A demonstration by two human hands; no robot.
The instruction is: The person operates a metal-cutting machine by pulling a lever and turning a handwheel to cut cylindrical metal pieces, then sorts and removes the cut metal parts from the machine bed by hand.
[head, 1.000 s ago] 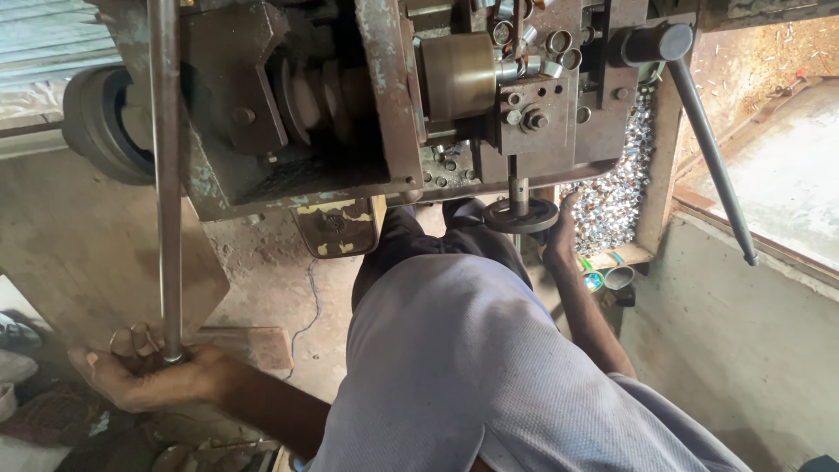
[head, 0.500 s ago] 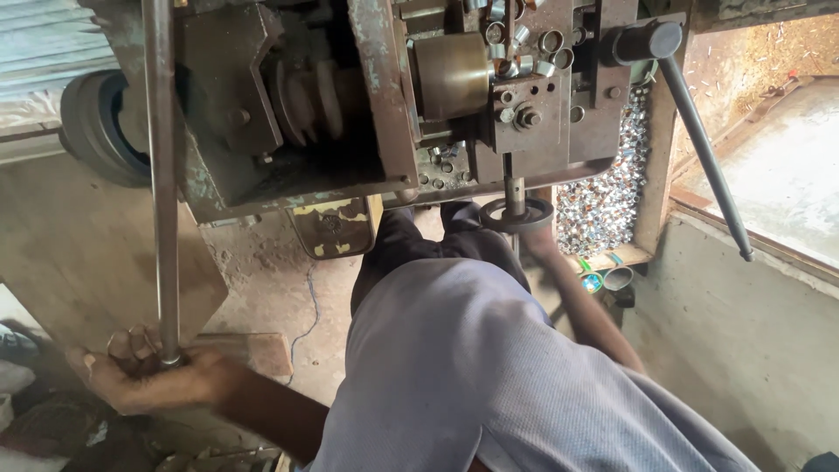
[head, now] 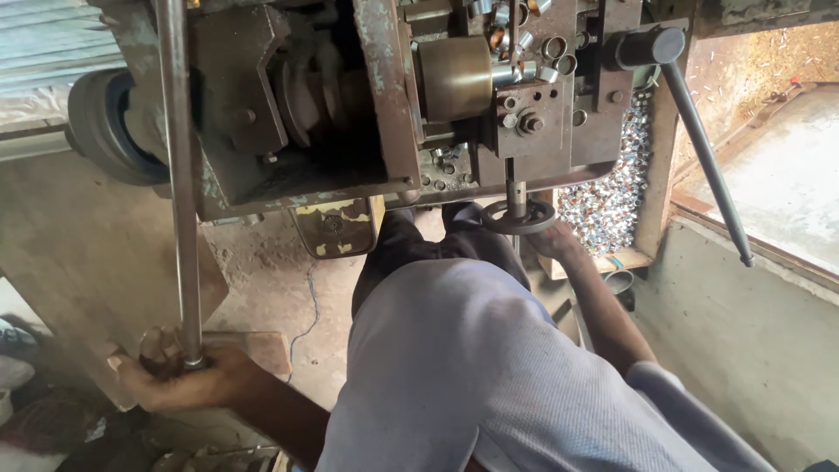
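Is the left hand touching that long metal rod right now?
Touching. The head view shows the left hand wrapped around the lower end of the long metal rod, fingers closed on it with no gap.

At twelve o'clock the machine [head: 384, 96] is rusty brown with flaking grey-green paint. The brass-coloured cylinder [head: 453, 77] glows dull gold. At two o'clock the small rings [head: 607, 197] glint silver. The shirt [head: 489, 376] looks pale lilac-grey, perhaps finely checked. The long rod [head: 177, 175] is steel grey.

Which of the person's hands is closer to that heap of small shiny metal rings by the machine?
The right hand, at the small handwheel, is just beside the heap of rings. The left hand grips the long metal rod, far across.
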